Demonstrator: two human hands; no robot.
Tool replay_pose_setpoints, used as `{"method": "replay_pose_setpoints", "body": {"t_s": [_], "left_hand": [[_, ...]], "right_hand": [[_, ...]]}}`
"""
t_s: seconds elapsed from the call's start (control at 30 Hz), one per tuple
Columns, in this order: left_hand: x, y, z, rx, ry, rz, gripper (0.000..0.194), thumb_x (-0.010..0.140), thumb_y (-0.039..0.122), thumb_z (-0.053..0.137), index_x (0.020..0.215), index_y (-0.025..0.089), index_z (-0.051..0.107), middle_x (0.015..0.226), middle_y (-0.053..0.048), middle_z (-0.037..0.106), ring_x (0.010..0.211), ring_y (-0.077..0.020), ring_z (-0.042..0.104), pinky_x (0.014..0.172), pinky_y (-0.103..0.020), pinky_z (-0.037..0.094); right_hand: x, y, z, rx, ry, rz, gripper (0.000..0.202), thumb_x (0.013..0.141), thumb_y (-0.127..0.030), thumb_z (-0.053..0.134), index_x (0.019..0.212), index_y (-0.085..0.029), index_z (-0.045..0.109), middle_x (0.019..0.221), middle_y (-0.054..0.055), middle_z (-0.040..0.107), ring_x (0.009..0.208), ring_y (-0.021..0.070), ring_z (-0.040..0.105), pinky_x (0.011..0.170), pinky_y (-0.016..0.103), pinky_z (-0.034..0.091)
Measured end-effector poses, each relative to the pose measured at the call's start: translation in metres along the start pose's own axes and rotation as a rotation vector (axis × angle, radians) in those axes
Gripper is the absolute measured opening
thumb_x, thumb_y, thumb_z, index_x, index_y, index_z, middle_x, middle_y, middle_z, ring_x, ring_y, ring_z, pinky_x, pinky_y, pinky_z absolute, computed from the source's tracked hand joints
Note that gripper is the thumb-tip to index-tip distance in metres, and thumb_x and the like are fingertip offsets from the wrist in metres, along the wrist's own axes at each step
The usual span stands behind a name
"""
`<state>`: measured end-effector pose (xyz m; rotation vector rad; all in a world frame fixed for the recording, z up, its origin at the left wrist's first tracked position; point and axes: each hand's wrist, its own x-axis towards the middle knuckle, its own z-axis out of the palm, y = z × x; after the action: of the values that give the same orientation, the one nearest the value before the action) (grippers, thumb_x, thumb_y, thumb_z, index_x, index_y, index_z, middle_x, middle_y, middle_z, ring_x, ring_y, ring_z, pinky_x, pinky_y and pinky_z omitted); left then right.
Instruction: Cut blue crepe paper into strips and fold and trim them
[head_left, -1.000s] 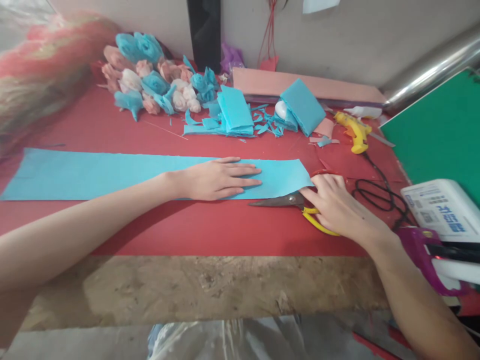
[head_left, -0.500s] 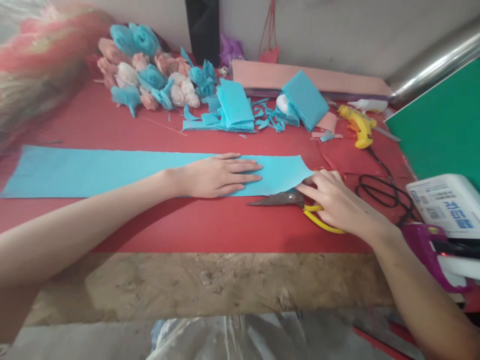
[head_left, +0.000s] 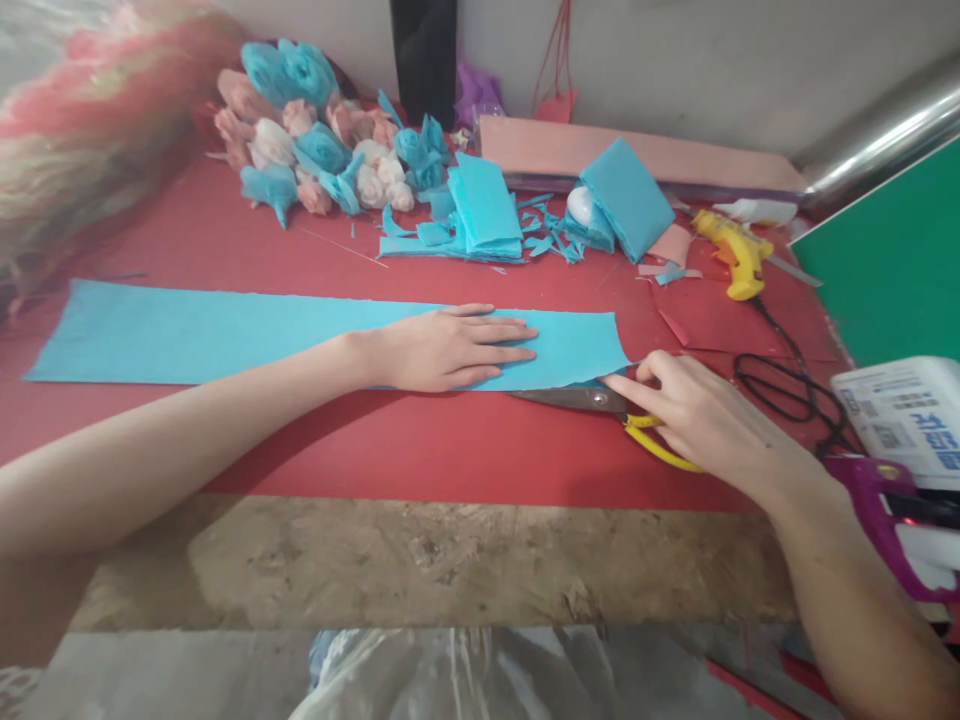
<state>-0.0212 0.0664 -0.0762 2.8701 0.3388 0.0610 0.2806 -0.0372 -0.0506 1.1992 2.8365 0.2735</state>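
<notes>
A long blue paper strip [head_left: 225,335] lies across the red tabletop [head_left: 420,450]. My left hand [head_left: 442,350] rests flat on its right half, fingers spread a little and pointing right. At the strip's right end, my right hand [head_left: 675,400] has its fingers closed on the lower right corner. Under that hand and along the strip's lower edge lie scissors [head_left: 664,449] with yellow handles; part of their blades is hidden beneath the paper.
Behind are paper flowers [head_left: 322,150], folded blue paper [head_left: 487,210], blue scraps and a long pink paper pack [head_left: 637,155]. To the right lie a yellow glue gun [head_left: 739,262] with a black cable, a white box [head_left: 904,415] and a purple object [head_left: 862,500].
The view has shifted slightly, so most things appear farther right. At the right end, the paper's corner now sits lower and flatter, covering more of the scissor blades.
</notes>
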Motion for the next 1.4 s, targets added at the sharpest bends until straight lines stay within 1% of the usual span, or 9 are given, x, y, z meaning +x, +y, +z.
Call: {"method": "replay_pose_setpoints", "body": {"t_s": [0.07,0.17,0.33,0.53,0.73,0.87,1.03,1.2,1.4], "left_hand": [[0.0,0.0,-0.001,0.005,-0.014,-0.011,0.046,0.099,0.032,0.026,0.142,0.022,0.036,0.153,-0.004,0.027,0.142,-0.0143,0.022,0.117,-0.033,0.009],[0.0,0.0,-0.001,0.004,-0.029,-0.028,0.045,0.099,0.033,0.025,0.142,0.025,0.035,0.154,-0.002,0.025,0.142,-0.0133,0.02,0.117,-0.033,0.007],[0.001,0.001,-0.001,-0.002,-0.027,-0.025,0.046,0.099,0.033,0.025,0.142,0.023,0.035,0.154,-0.003,0.025,0.142,-0.0139,0.02,0.117,-0.033,0.008],[0.001,0.003,-0.002,-0.065,0.006,-0.037,0.046,0.098,0.032,0.027,0.142,0.02,0.036,0.152,-0.004,0.029,0.141,-0.0168,0.024,0.117,-0.033,0.009],[0.0,0.004,-0.004,-0.081,-0.01,-0.057,0.047,0.099,0.035,0.023,0.141,0.02,0.038,0.153,-0.002,0.027,0.142,-0.013,0.021,0.117,-0.03,0.006],[0.001,0.006,-0.007,-0.136,-0.024,-0.078,0.048,0.098,0.035,0.021,0.14,0.019,0.038,0.153,0.0,0.028,0.142,-0.0123,0.021,0.117,-0.029,0.007],[0.002,0.007,-0.008,-0.157,-0.031,-0.094,0.048,0.097,0.035,0.022,0.14,0.021,0.039,0.152,0.001,0.029,0.142,-0.0129,0.022,0.117,-0.03,0.008],[0.003,0.007,-0.008,-0.135,-0.034,-0.099,0.048,0.098,0.036,0.021,0.14,0.021,0.039,0.153,0.001,0.027,0.142,-0.011,0.02,0.117,-0.028,0.005],[0.002,0.007,-0.007,-0.144,-0.009,-0.086,0.047,0.097,0.035,0.025,0.14,0.021,0.039,0.152,0.0,0.029,0.141,-0.0147,0.023,0.117,-0.032,0.009]], "right_hand": [[-0.003,-0.004,-0.002,-0.063,-0.079,0.065,0.05,0.074,0.003,0.038,0.12,-0.012,0.049,0.091,0.009,0.049,0.065,0.0191,0.049,0.057,0.03,0.038],[-0.005,-0.008,-0.005,-0.108,-0.137,0.097,0.043,0.073,0.001,0.041,0.114,-0.008,0.051,0.086,0.01,0.047,0.068,0.0223,0.048,0.059,0.032,0.037],[0.001,-0.009,-0.003,-0.167,-0.077,0.055,0.028,0.076,-0.008,0.049,0.103,-0.005,0.056,0.082,0.011,0.044,0.073,0.0258,0.045,0.066,0.035,0.038],[0.01,-0.007,0.007,-0.194,-0.059,-0.001,0.04,0.08,-0.012,0.046,0.119,-0.003,0.049,0.086,0.013,0.047,0.076,0.0264,0.045,0.068,0.035,0.035],[0.02,-0.013,0.006,-0.204,-0.093,0.016,0.029,0.077,-0.01,0.048,0.105,-0.009,0.055,0.085,0.013,0.049,0.077,0.0272,0.046,0.071,0.036,0.034],[0.027,-0.016,0.001,-0.243,-0.117,0.013,0.032,0.078,-0.012,0.048,0.11,-0.009,0.053,0.091,0.016,0.051,0.08,0.0298,0.047,0.073,0.038,0.034],[0.032,-0.016,-0.003,-0.207,-0.131,-0.019,0.036,0.078,-0.013,0.05,0.113,-0.009,0.053,0.095,0.018,0.052,0.084,0.0311,0.048,0.074,0.038,0.035],[0.031,-0.017,-0.005,-0.22,-0.138,0.005,0.032,0.074,-0.011,0.054,0.106,-0.008,0.057,0.091,0.017,0.053,0.08,0.0304,0.048,0.074,0.038,0.035],[0.026,-0.017,0.0,-0.234,-0.12,-0.002,0.035,0.078,-0.014,0.05,0.113,-0.008,0.054,0.088,0.016,0.052,0.078,0.0299,0.048,0.072,0.037,0.034]]}}
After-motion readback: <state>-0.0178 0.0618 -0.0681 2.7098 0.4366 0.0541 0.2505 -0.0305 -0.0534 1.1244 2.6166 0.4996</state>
